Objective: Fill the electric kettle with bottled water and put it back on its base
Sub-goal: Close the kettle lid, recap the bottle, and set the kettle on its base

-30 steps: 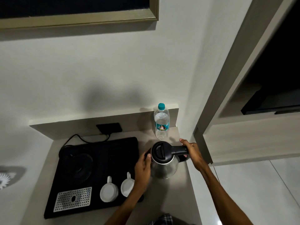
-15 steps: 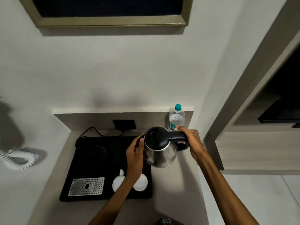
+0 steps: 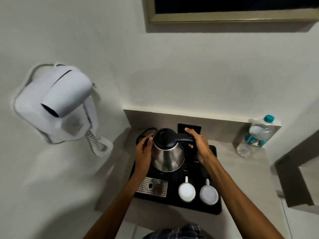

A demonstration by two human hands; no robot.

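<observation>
The steel electric kettle (image 3: 168, 156) with a black lid and handle hangs over the back left part of the black tray (image 3: 214, 208). My right hand (image 3: 198, 144) is closed around its black handle. My left hand (image 3: 143, 150) rests flat against the kettle's left side. Only a sliver of the round black base (image 3: 143, 135) shows behind the kettle and my left hand. The clear water bottle (image 3: 255, 137) with a teal cap and label stands capped at the back right of the counter, well apart from both hands.
Two white cups (image 3: 187, 191) (image 3: 208, 194) lie on the tray's front right, a perforated metal grid (image 3: 151, 187) at its front left. A black wall socket (image 3: 189, 129) sits behind the kettle. A white wall hairdryer (image 3: 58, 102) hangs left. A cabinet edge (image 3: 293, 171) juts at right.
The kettle has been carried left from the bare counter beside the bottle to above the tray's back left, both hands still on it. The view has swung left, revealing the hairdryer.
</observation>
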